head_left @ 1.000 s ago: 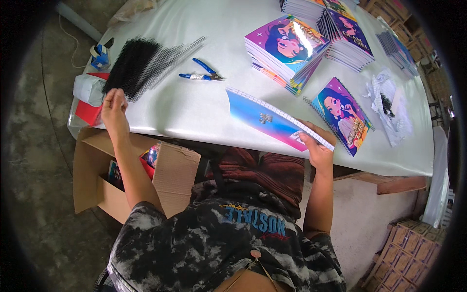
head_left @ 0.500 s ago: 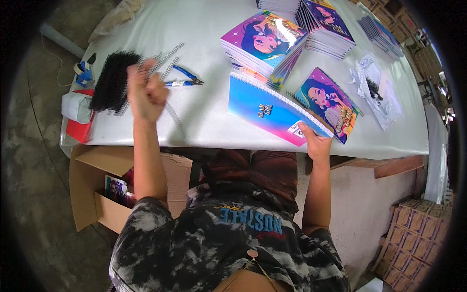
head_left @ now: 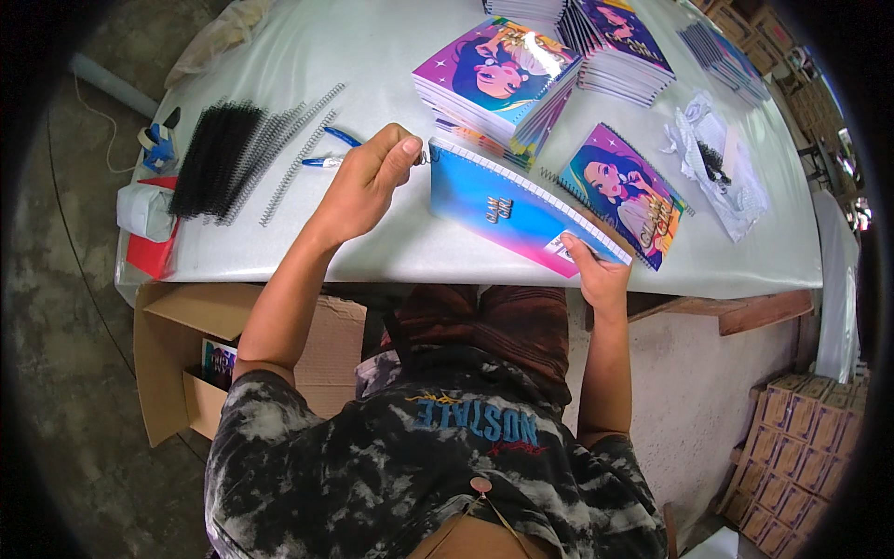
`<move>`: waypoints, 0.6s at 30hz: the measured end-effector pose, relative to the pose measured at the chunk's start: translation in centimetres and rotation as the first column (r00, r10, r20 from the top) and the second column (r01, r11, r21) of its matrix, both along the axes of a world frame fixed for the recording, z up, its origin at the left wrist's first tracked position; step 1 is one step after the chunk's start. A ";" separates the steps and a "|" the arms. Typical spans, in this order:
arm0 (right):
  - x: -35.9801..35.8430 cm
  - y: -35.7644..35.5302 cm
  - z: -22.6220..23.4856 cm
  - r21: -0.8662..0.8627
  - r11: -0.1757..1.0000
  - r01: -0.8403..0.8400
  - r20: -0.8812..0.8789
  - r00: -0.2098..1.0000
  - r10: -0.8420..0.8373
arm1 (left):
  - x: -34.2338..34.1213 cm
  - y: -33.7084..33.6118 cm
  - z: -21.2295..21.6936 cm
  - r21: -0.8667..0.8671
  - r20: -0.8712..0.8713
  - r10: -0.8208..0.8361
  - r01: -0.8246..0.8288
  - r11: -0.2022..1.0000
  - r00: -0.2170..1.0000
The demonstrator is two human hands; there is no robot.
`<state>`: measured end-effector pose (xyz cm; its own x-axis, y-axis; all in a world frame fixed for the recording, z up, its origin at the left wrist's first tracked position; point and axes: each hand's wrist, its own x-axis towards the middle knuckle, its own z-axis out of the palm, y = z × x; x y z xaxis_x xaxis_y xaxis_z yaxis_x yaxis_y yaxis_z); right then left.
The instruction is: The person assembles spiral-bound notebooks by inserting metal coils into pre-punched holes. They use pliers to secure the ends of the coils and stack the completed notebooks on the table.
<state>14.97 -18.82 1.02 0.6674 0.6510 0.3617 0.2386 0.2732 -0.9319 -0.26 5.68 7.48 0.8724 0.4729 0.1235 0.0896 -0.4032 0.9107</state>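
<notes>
My right hand (head_left: 603, 277) grips a blue-and-pink notebook (head_left: 475, 191) by its lower right corner, thumb on the cover. The notebook is tilted above the table, its punched edge facing away from me. My left hand (head_left: 371, 184) is closed on a dark spiral binding coil (head_left: 425, 157), whose end shows at the notebook's upper left corner. Whether the coil has entered the holes is too small to tell. Partly behind the left hand lie blue-handled cutting pliers (head_left: 342, 136). Farther left is a heap of black spiral coils (head_left: 219, 154), with a loose coil (head_left: 296, 172) beside it.
A coil-bound notebook (head_left: 619, 191) lies beyond my right hand. Stacks of notebooks (head_left: 498, 74) stand at the back. Crumpled white plastic (head_left: 736, 200) lies at right. A tape dispenser (head_left: 158, 149) and white bundle (head_left: 146, 209) are at left. An open carton (head_left: 200, 312) stands below the table.
My left hand has come right from the coil heap to the notebook's upper left corner, bringing a coil. The right hand and notebook have shifted only slightly left.
</notes>
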 end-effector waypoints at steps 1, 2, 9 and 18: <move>0.0 -0.1 -0.1 -0.002 1.000 -0.007 0.015 1.000 0.007 | 0.2 0.1 -0.1 -0.010 0.020 0.009 -0.009 1.000 1.000; 0.0 -0.1 -0.1 -0.004 1.000 -0.014 0.030 0.999 0.014 | 0.3 0.1 -0.1 -0.020 0.039 0.018 -0.017 1.000 0.999; 0.5 0.4 0.4 0.067 0.992 -0.108 0.188 0.978 0.094 | 1.1 0.9 3.2 -0.467 -0.211 -0.105 -0.006 0.884 0.972; -0.4 0.1 0.5 0.053 0.998 -0.015 -0.017 1.000 0.016 | 0.7 1.9 5.2 0.477 -0.083 -0.309 0.310 0.823 0.947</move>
<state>14.57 -18.69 1.50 0.6639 0.6412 0.3849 0.2184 0.3260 -0.9198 0.44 7.61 12.72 0.9635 0.0605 0.2609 -0.1119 -0.7942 0.5973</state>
